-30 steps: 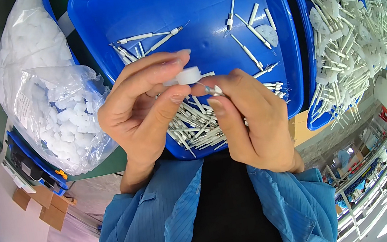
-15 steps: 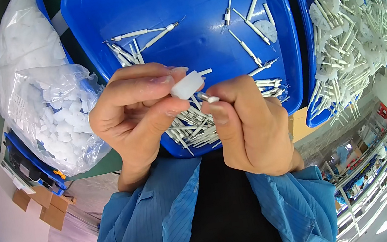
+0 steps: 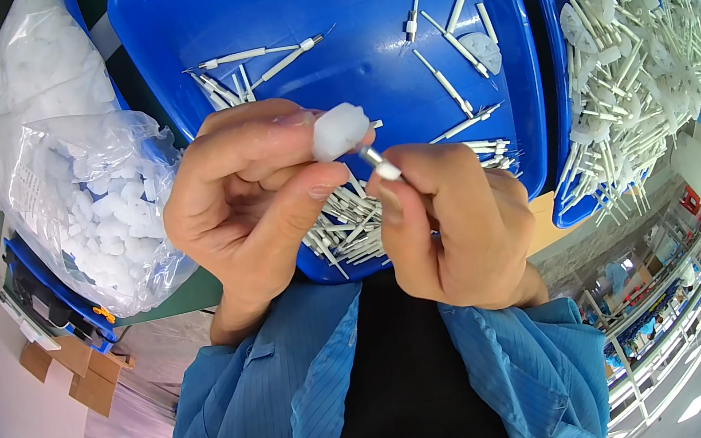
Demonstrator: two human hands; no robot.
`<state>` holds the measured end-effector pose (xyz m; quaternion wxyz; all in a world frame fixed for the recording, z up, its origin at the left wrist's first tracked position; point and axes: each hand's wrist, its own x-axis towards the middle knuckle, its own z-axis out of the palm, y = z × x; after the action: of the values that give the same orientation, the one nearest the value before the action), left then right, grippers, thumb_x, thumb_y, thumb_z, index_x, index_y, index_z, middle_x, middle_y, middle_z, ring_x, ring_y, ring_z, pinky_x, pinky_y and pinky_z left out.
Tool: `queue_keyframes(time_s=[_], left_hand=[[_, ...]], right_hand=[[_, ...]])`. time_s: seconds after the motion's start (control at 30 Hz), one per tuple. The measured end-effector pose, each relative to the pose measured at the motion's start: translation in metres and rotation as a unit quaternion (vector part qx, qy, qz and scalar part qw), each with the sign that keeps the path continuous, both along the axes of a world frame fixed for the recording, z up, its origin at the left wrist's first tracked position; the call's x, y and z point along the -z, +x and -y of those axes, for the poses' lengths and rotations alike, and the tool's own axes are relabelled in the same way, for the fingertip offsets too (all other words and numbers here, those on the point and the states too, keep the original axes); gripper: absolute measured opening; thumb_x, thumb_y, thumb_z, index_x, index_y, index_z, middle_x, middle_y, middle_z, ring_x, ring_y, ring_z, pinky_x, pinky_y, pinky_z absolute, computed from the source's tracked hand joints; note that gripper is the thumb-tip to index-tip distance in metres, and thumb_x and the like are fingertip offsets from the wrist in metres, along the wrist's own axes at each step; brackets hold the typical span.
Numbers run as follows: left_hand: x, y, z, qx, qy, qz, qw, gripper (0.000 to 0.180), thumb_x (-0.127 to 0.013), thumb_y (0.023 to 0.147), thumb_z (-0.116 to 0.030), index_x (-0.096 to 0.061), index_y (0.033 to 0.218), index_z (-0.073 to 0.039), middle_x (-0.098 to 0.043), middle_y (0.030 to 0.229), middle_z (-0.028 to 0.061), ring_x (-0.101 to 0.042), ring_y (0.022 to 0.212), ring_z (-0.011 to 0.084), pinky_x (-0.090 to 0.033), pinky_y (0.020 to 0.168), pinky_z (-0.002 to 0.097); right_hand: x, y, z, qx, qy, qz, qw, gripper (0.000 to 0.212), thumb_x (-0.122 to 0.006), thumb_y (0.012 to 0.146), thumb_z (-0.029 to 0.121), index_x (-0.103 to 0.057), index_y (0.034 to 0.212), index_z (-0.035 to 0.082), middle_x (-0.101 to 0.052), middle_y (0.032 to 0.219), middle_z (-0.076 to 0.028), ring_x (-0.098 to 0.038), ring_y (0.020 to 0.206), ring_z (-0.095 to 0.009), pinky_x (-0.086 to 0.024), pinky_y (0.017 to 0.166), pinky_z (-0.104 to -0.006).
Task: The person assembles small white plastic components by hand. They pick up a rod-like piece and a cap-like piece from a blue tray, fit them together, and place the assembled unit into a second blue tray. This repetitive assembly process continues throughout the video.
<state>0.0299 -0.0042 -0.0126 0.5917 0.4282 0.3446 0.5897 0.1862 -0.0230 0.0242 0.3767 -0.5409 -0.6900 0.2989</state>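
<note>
Between the thumb and fingers of my left hand (image 3: 245,202) is a small frosted white plastic piece (image 3: 339,131), rounded and blocky. My right hand (image 3: 463,225) pinches a thin white stick-like part with a metal collar (image 3: 378,163); most of its length is hidden in the fist. The metal end points up toward the plastic piece and is close to it, but I cannot tell whether they touch. Beneath my hands, a blue tray (image 3: 325,34) holds several white sticks with metal collars and fine wire-like tips (image 3: 348,233), heaped at its near side.
Left of the tray lies a clear plastic bag (image 3: 87,193) full of frosted white pieces. At the right, another blue bin (image 3: 556,136) is piled with white sticks and frosted pieces. Single sticks (image 3: 444,85) and a flat frosted piece (image 3: 482,52) lie in the tray's far right.
The plastic piece has tipped and risen slightly, showing a broader face. My right hand has shifted a little up and left, and more of the metal collar shows.
</note>
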Motion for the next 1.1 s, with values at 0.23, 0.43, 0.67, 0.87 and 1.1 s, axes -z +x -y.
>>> queue_keyframes(time_s=[0.23,0.43,0.67,0.87,1.1], left_hand=[[0.006,0.000,-0.001,0.008,0.054,-0.032,0.998,0.027,-0.066,0.080,0.015,-0.055,0.103,0.007,-0.057,0.108,0.0226,-0.069,0.093,0.0297,-0.058,0.082,0.0336],[-0.004,0.000,0.002,0.005,0.032,-0.104,0.994,0.018,-0.060,0.088,0.002,-0.052,0.104,-0.001,-0.050,0.103,0.0156,-0.069,0.088,0.0316,-0.059,0.069,0.0278],[-0.003,0.002,0.001,0.018,0.030,-0.093,0.995,0.020,-0.059,0.089,0.001,-0.051,0.107,0.000,-0.049,0.103,0.0142,-0.068,0.090,0.0322,-0.059,0.071,0.0276],[-0.008,0.001,0.003,0.032,0.010,-0.086,0.996,0.018,-0.059,0.090,-0.002,-0.050,0.105,0.000,-0.049,0.102,0.0142,-0.068,0.091,0.0339,-0.059,0.074,0.0299],[-0.003,0.003,0.002,0.037,0.068,-0.054,0.996,0.023,-0.065,0.082,0.005,-0.053,0.102,0.004,-0.052,0.102,0.0176,-0.066,0.088,0.0264,-0.060,0.079,0.0392]], right_hand=[[-0.002,-0.002,0.002,0.001,0.019,0.035,0.999,0.017,-0.072,0.083,0.009,-0.058,0.086,0.000,-0.059,0.063,-0.004,-0.059,0.046,-0.013,-0.045,0.039,-0.0260],[-0.005,-0.003,0.001,-0.002,0.018,-0.013,1.000,0.017,-0.072,0.081,0.008,-0.059,0.085,-0.002,-0.059,0.064,-0.004,-0.059,0.046,-0.013,-0.045,0.039,-0.0266],[-0.012,0.006,-0.001,-0.031,-0.008,-0.015,0.999,0.018,-0.074,0.079,0.006,-0.060,0.085,-0.002,-0.059,0.064,-0.004,-0.059,0.047,-0.014,-0.044,0.039,-0.0283],[-0.009,0.008,-0.002,-0.040,0.025,-0.001,0.999,0.019,-0.075,0.078,0.008,-0.060,0.085,-0.001,-0.059,0.063,-0.004,-0.059,0.048,-0.014,-0.045,0.039,-0.0277],[-0.016,0.006,0.001,-0.016,-0.054,-0.036,0.998,0.009,-0.071,0.083,0.005,-0.064,0.086,0.000,-0.065,0.066,-0.008,-0.061,0.048,-0.018,-0.045,0.046,-0.0259]])
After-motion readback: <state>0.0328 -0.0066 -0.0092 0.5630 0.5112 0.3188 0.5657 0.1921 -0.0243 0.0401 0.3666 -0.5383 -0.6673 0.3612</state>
